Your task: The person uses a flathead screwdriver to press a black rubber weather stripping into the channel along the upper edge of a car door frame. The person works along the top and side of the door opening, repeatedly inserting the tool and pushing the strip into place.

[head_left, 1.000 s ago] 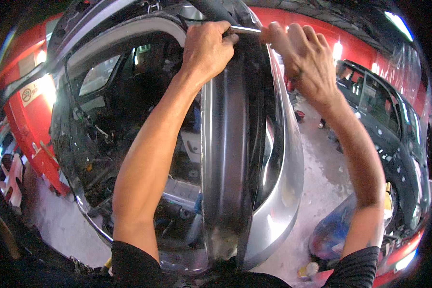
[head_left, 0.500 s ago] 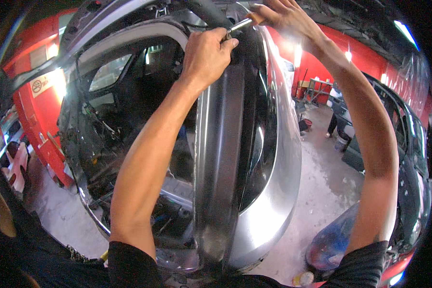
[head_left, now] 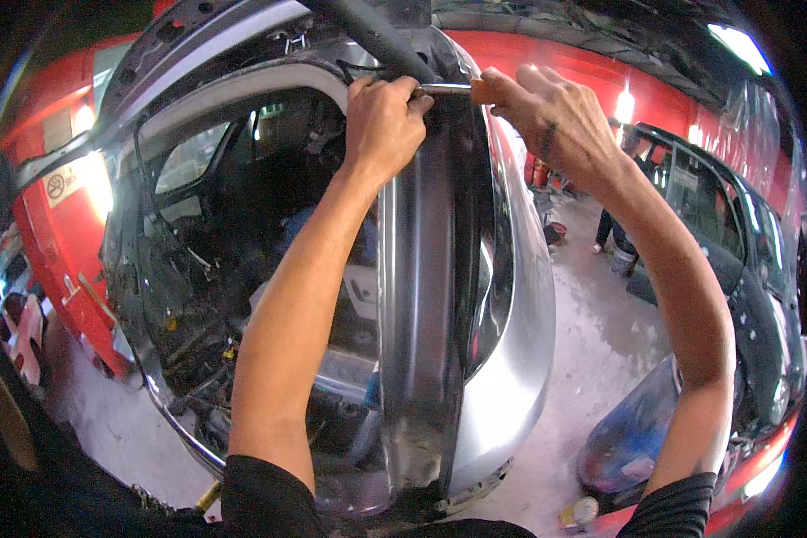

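My right hand point(head_left: 560, 125) is closed round the orange-brown handle of a screwdriver point(head_left: 446, 89), whose bright metal shaft lies nearly level, pointing left. My left hand point(head_left: 386, 130) is closed at the shaft's far end, near the top of a car body's dark grey channel point(head_left: 419, 296). Whatever the left fingers pinch there is hidden by them. Above both hands, a thick dark strut point(head_left: 372, 38) slants down to the channel's upper end. Right of the channel curves the silver rear body panel point(head_left: 504, 403).
Left of the channel, a wide opening shows the car's stripped interior point(head_left: 233, 269). A dark car point(head_left: 744, 242) stands on the right. A large blue translucent bag point(head_left: 632, 430) and a small can point(head_left: 578, 513) sit at lower right. Another person's legs point(head_left: 605, 231) show behind.
My right hand has come down, and its fingers have closed round the handle. The screwdriver's shaft has swung from slanting up-right to nearly level. My left hand stays by its end.
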Action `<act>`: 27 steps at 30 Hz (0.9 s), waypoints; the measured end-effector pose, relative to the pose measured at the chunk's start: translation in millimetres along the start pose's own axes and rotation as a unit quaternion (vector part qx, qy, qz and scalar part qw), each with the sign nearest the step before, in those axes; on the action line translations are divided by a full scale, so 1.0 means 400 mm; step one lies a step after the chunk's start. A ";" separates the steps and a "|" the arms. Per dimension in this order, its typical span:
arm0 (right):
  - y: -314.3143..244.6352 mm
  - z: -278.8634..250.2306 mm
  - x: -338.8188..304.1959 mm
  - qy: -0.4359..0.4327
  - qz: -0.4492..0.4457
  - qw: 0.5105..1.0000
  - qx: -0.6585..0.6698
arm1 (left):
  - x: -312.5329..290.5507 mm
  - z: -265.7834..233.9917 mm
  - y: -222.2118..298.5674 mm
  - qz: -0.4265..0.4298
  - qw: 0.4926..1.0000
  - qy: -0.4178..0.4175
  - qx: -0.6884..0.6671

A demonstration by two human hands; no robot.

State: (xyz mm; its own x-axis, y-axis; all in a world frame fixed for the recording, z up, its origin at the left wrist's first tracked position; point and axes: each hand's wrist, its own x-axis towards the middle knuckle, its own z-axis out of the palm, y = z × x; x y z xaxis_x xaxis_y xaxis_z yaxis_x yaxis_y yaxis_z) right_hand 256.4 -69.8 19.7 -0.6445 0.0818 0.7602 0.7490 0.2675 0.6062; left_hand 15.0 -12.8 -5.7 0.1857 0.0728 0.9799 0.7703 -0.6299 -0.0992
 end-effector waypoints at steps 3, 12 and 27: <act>-0.014 0.008 -0.014 0.011 0.005 1.000 0.029 | 0.003 -0.002 -0.002 0.013 1.000 0.011 -0.003; -0.097 -0.035 -0.026 -0.016 0.074 0.994 0.074 | 0.006 -0.011 -0.007 -0.011 0.999 -0.045 0.014; -0.003 0.108 -0.037 0.114 -0.013 0.992 -0.044 | 0.006 0.014 -0.030 -0.056 0.995 -0.050 -0.063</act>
State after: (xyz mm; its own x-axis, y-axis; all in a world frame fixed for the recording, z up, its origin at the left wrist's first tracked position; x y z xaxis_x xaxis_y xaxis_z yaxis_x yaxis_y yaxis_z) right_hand 258.6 -29.8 -2.3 -0.6198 -0.1456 0.7711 0.7498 0.1802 0.6367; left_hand 9.9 -0.7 -3.1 0.1669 0.2213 0.9608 0.7087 -0.7044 0.0391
